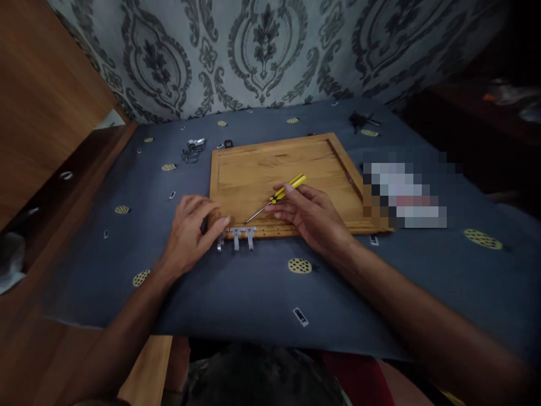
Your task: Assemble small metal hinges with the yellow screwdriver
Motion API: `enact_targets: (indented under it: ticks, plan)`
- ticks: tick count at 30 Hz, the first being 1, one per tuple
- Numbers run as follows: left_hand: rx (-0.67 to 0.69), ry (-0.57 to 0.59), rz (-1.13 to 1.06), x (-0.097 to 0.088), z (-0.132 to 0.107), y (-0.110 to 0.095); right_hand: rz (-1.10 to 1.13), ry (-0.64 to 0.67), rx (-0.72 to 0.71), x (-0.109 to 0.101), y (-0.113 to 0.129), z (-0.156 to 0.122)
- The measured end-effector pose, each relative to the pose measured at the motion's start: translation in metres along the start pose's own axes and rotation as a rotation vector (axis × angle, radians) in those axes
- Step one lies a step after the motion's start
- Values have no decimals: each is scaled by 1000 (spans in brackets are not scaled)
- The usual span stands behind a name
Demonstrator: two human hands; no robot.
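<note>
My right hand [315, 217] is closed around a small screwdriver [291, 188] with a yellow-and-black handle. Its thin metal shaft slants down to the left, with the tip near the front edge of a framed wooden panel [257, 175]. Along that edge sit three metal hinges [236, 237], their arms hanging over the front; small dark holes run on to their right. At the panel's front left corner lies my left hand [192, 228], thumb and fingers apart, the thumb beside the leftmost hinge. Whether the thumb touches that hinge, I cannot tell.
A blue cloth [253, 299] with yellow pineapple prints covers the surface. Loose metal pieces [194, 149] lie behind the panel's left side. A dark object [362, 120] sits at the back right, and a pixelated patch hides something beside the panel. A patterned curtain [266, 51] hangs behind.
</note>
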State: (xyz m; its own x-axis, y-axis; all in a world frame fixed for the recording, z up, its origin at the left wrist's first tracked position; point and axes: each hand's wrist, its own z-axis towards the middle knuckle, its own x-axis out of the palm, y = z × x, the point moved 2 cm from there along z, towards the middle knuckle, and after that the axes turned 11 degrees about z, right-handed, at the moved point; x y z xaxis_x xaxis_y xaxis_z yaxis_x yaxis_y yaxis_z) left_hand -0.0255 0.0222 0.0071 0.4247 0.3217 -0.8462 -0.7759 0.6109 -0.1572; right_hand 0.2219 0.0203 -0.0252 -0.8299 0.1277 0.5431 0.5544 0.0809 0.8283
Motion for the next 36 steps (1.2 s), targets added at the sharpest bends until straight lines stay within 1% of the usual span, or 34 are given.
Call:
enact_targets:
  ticks: [3,6,9,12,15,17,19,21,23,25,27,29,32,34,36]
  plan:
    - [-43,-35,37,-1,1,9,-30,-1,2,-2,1,2]
    - [-101,-39,127,3,1,21,-53,-17,-5,-3,2,3]
    - [-146,-35,240,10,0,38,-84,-40,-54,-4,1,3]
    - [-186,-40,334,15,-1,59,-166,-15,-110,-5,-2,3]
    - [-261,-44,375,16,-2,75,-331,31,-172,-11,-4,7]
    - [-313,-32,336,16,-2,82,-497,27,-258,-18,-4,12]
    - [-351,-13,270,18,-3,84,-600,14,-321,-24,-3,17]
    - [-362,-3,217,21,-4,83,-728,3,-406,-29,-1,20]
    - [-348,-5,187,24,-5,82,-1019,23,-562,-28,2,19]
    - [-332,-15,153,29,-6,82,-1075,64,-612,-28,3,18]
    - [-330,-44,124,33,-7,89,-1101,102,-649,-28,5,18]
    - [-347,-77,101,37,-7,103,-1187,159,-667,-30,5,20]
    - [-395,-115,90,40,-1,134,-1251,190,-699,-34,7,23]
    - [-424,-119,97,40,8,156,-1286,221,-719,-35,7,24]
    - [-442,-104,111,43,22,174,-1316,230,-737,-36,7,24]
